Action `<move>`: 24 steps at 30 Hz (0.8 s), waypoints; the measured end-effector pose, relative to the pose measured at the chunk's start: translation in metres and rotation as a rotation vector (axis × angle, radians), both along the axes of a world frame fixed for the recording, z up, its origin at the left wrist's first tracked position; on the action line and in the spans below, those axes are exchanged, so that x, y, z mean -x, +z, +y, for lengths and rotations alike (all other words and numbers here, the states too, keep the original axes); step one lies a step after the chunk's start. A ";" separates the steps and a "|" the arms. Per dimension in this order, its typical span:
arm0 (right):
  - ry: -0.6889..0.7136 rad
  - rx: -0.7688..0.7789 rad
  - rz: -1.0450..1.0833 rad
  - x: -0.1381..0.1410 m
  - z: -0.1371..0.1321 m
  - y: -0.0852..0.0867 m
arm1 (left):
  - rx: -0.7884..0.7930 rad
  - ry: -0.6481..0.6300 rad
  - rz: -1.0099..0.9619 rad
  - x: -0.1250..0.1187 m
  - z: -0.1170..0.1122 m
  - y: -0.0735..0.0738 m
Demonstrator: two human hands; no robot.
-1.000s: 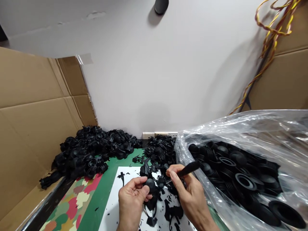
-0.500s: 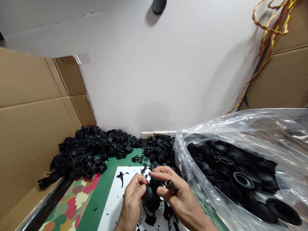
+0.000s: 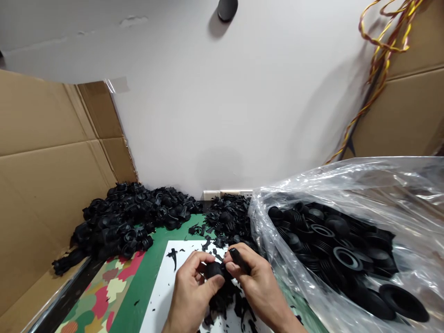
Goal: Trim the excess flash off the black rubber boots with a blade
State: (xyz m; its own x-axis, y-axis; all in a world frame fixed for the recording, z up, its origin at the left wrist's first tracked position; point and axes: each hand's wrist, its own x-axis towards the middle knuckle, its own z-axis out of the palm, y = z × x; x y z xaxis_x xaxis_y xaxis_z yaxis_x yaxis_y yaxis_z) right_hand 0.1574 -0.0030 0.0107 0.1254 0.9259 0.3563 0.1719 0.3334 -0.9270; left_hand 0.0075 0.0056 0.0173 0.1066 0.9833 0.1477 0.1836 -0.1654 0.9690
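At left, ribbed black rubber pieces [image 3: 121, 219] are lying heaped. Our left hand [image 3: 191, 289] is pinching a domed black rubber part [image 3: 214, 269] over the white sheet [image 3: 157, 298]; close beside it, our right hand's [image 3: 258, 282] fingers are curling around a black-handled tool [image 3: 240, 260]. Rightmost, a clear plastic bag [image 3: 259, 222] is holding black rubber parts [image 3: 335, 249].

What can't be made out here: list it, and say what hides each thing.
All in the head view:
1) Far side of the black part: covered by the left grip.
2) Front end of the black-handled tool: hidden at the right grip.
3) Bottom of the plastic bag: buried under black pieces.
4) Top of the dark oval object: cut off by the top edge.
5) Near end of the white sheet: cut off by the bottom edge.
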 end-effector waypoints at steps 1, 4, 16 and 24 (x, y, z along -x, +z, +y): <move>0.006 0.005 -0.012 -0.001 0.000 0.001 | 0.047 0.001 -0.056 0.000 0.001 -0.001; 0.042 -0.001 -0.039 -0.004 0.001 0.003 | 0.065 0.006 -0.143 -0.001 0.002 0.000; -0.014 -0.068 0.047 0.017 0.002 -0.009 | 0.234 -0.035 -0.331 -0.007 -0.002 -0.003; -0.185 -0.150 -0.236 0.020 0.005 -0.021 | -0.093 -0.028 0.188 -0.007 -0.009 -0.001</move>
State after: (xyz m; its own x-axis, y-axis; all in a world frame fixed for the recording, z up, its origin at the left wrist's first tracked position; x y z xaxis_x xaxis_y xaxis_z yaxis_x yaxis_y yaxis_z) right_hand 0.1374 0.0016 -0.0108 0.1839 0.8300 0.5265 0.4462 0.4068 -0.7971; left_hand 0.0148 -0.0034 0.0168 0.1675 0.9626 0.2128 0.3535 -0.2602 0.8985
